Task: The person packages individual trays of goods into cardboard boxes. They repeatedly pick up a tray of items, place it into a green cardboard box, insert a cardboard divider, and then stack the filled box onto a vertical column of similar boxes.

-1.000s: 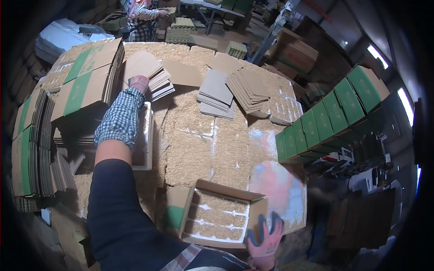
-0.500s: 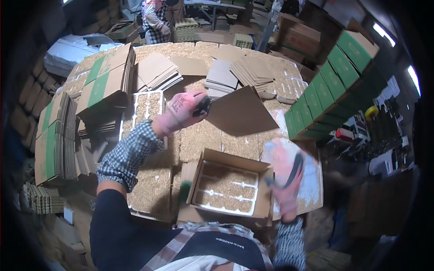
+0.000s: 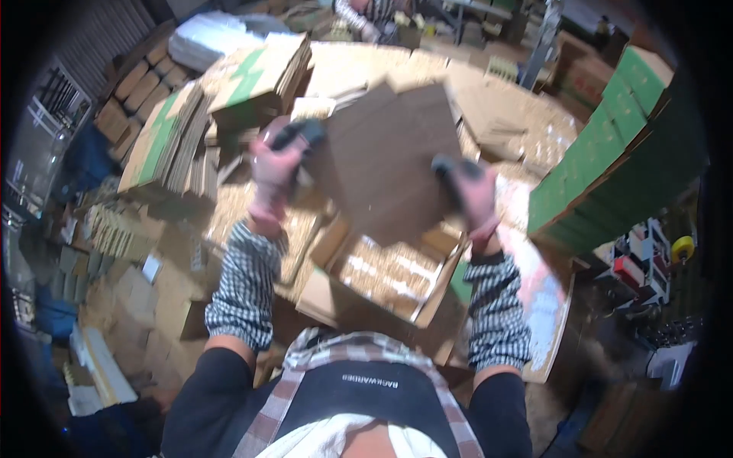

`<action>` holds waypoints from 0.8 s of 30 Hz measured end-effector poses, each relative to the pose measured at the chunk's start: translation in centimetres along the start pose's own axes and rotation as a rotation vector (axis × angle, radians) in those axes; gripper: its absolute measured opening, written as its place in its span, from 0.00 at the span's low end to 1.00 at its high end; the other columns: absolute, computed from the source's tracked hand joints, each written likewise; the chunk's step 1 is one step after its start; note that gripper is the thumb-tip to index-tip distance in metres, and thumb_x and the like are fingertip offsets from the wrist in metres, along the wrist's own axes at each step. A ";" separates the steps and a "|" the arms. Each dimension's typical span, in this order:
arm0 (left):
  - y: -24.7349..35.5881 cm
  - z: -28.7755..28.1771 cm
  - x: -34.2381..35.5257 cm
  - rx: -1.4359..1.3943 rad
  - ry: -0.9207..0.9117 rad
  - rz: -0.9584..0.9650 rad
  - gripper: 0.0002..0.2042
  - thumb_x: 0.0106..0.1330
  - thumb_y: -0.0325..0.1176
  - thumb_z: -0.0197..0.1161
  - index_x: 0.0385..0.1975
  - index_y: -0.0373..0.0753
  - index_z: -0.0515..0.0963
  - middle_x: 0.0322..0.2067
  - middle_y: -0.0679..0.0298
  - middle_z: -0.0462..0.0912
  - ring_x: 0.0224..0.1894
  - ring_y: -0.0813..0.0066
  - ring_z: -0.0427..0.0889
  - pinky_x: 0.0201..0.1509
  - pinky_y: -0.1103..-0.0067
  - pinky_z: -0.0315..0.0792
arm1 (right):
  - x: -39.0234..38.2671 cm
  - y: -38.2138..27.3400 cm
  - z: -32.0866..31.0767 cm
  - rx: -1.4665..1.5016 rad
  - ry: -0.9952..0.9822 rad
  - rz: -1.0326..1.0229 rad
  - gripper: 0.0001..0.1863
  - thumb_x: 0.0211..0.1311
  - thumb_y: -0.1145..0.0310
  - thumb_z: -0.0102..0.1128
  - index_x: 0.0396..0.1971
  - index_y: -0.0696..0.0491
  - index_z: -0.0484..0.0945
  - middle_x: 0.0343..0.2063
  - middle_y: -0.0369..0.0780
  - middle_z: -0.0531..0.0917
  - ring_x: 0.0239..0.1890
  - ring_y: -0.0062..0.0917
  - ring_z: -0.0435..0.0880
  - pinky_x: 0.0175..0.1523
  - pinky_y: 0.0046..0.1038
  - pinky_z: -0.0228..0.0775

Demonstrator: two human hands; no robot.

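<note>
Brown cardboard sheet (image 3: 389, 160) hangs in the air over the table, its top edge showing two peaks, so it may be two overlapping sheets. My left hand (image 3: 276, 164), in a pink glove with dark fingertips, grips it at the left edge. At the right edge is my right hand (image 3: 467, 191), gloved alike, its fingers closed against the cardboard; both hands are blurred. Below, nearer to me, stands an open cardboard box (image 3: 328, 243). Inside it lies a white-edged tray with tan, grainy filling (image 3: 385, 275). The sheet hides the box's far side.
Flat folded cartons with green bands (image 3: 252, 80) are stacked at the left. A row of green-sided boxes (image 3: 588, 153) stands at the right. More cardboard sheets (image 3: 489, 99) lie farther back. Another person (image 3: 370, 19) is beyond the table.
My right hand has come up from beside the box to the sheet's right edge. The sheet has swung nearer, over the box's far side. The whole view has shifted and turned.
</note>
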State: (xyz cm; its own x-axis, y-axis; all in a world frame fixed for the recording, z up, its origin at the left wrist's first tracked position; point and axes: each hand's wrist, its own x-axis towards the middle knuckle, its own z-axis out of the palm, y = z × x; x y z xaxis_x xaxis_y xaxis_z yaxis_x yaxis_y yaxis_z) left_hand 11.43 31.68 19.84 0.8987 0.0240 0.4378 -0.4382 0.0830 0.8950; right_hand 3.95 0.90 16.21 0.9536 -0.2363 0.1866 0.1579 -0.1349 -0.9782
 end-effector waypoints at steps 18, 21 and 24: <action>-3.3 -7.2 2.2 -0.078 0.431 0.208 0.29 0.54 0.22 0.71 0.57 0.36 0.69 0.46 0.60 0.75 0.41 0.73 0.78 0.43 0.81 0.79 | -1.6 2.4 -2.1 0.382 0.296 -0.033 0.28 0.66 0.53 0.58 0.54 0.61 0.70 0.46 0.42 0.77 0.48 0.27 0.77 0.57 0.26 0.68; 1.6 -3.1 -4.8 0.385 -0.282 0.565 0.23 0.56 0.13 0.61 0.52 0.38 0.70 0.50 0.53 0.73 0.52 0.66 0.76 0.47 0.76 0.79 | -3.3 6.4 -1.0 -0.463 0.227 0.061 0.39 0.61 0.53 0.65 0.62 0.65 0.63 0.54 0.47 0.76 0.57 0.29 0.74 0.61 0.24 0.65; -4.2 4.3 -11.1 0.566 -1.113 0.543 0.15 0.50 0.29 0.68 0.40 0.43 0.78 0.41 0.58 0.78 0.44 0.58 0.78 0.46 0.67 0.76 | -12.7 10.1 -0.5 -0.586 0.494 0.134 0.43 0.62 0.52 0.62 0.67 0.62 0.55 0.64 0.54 0.65 0.67 0.44 0.64 0.69 0.34 0.57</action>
State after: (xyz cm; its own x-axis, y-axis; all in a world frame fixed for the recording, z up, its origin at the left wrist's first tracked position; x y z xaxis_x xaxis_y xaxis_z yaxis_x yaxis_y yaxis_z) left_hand 3.18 26.77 11.60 0.2425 -0.9092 0.3384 -0.9179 -0.1021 0.3835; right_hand -6.74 2.02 4.02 0.7086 -0.6691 0.2240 -0.2425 -0.5292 -0.8131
